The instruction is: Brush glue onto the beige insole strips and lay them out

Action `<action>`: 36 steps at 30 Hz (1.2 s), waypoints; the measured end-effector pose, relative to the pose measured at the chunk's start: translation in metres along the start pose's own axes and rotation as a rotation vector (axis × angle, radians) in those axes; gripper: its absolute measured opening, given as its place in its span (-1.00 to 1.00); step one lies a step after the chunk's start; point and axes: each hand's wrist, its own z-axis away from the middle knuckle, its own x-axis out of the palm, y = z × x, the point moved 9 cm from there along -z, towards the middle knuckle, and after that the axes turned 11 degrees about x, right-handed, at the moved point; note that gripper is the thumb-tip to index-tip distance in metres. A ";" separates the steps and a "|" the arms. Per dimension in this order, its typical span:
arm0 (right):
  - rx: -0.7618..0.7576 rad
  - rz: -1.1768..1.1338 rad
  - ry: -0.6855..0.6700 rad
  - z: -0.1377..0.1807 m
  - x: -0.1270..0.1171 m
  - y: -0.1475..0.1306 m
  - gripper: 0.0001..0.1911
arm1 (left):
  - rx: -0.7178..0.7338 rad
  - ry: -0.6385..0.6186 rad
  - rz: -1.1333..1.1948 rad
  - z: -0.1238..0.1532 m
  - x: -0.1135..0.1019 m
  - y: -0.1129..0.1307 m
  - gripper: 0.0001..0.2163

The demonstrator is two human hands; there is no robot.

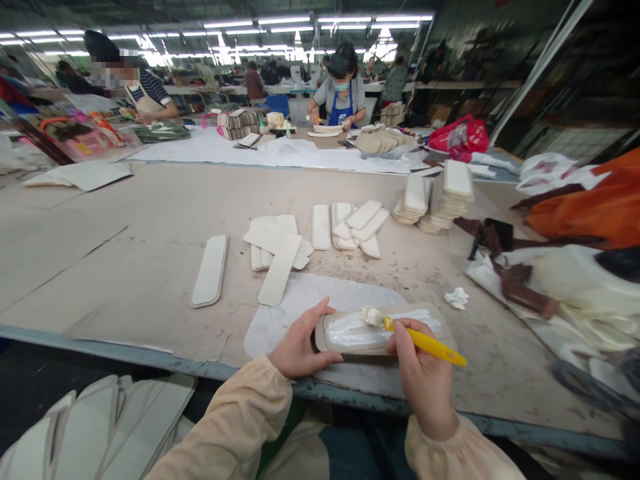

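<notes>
My right hand (423, 363) grips a brush (425, 345) by its yellow handle, and its white-coated bristles rest on a long, round-cornered panel (350, 333). Wet, glossy white paste streaks the panel's top face. At the panel's left end, my left hand (303, 340) holds it, thumb along the near edge and fingers at the far side. A thin white sheet (265, 327) lies partly under the panel. Beyond it, a loose pile of cream panels (280, 267) sits on the table, with a single narrow panel (209, 272) to its left.
Stacks of cream panels (457, 180) stand at the back right, near another loose pile (350, 223). A crumpled white wad (457, 298) lies right of my work. Plastic containers and straps (530, 287) crowd the right edge. A co-worker (340, 93) works across the table.
</notes>
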 end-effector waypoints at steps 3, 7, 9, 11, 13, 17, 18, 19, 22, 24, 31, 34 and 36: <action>0.010 0.071 0.114 -0.010 -0.025 0.002 -0.72 | -0.010 -0.004 -0.004 0.000 0.000 0.000 -0.04; 0.023 0.198 0.245 -0.020 -0.057 0.006 -0.71 | -0.018 -0.004 0.008 0.000 0.000 0.000 -0.06; 0.020 0.257 0.307 -0.024 -0.073 0.008 -0.70 | -0.010 -0.002 0.012 0.000 -0.001 0.001 -0.07; 0.012 0.317 0.360 -0.027 -0.086 0.011 -0.68 | -0.005 -0.004 0.006 -0.001 -0.001 0.002 -0.07; 0.004 0.363 0.395 -0.030 -0.095 0.013 -0.66 | -0.005 -0.006 -0.005 -0.001 -0.001 0.002 -0.09; -0.005 0.392 0.410 -0.030 -0.103 0.014 -0.61 | 0.005 0.001 -0.010 -0.002 -0.002 0.004 -0.10; -0.014 0.393 0.400 -0.028 -0.101 0.013 -0.60 | 0.007 0.001 -0.009 -0.002 -0.002 0.004 -0.10; -0.024 0.387 0.380 -0.025 -0.097 0.012 -0.61 | 0.007 -0.001 -0.010 -0.003 -0.002 0.005 -0.10; -0.041 0.290 0.245 -0.010 -0.072 0.008 -0.66 | 0.005 -0.006 -0.019 -0.003 -0.002 0.004 -0.11; -0.044 0.184 0.089 0.006 -0.044 0.004 -0.71 | 0.002 -0.012 -0.031 -0.002 -0.002 0.004 -0.11; -0.129 0.062 -0.188 0.039 0.007 -0.011 -0.82 | -0.011 -0.033 -0.070 -0.001 -0.001 0.001 -0.11; -0.078 0.132 0.044 0.014 -0.038 -0.002 -0.76 | -0.012 -0.035 -0.061 -0.001 -0.001 0.001 -0.13; -0.034 0.198 0.214 -0.003 -0.075 0.004 -0.70 | -0.014 -0.039 -0.058 -0.001 -0.001 0.001 -0.13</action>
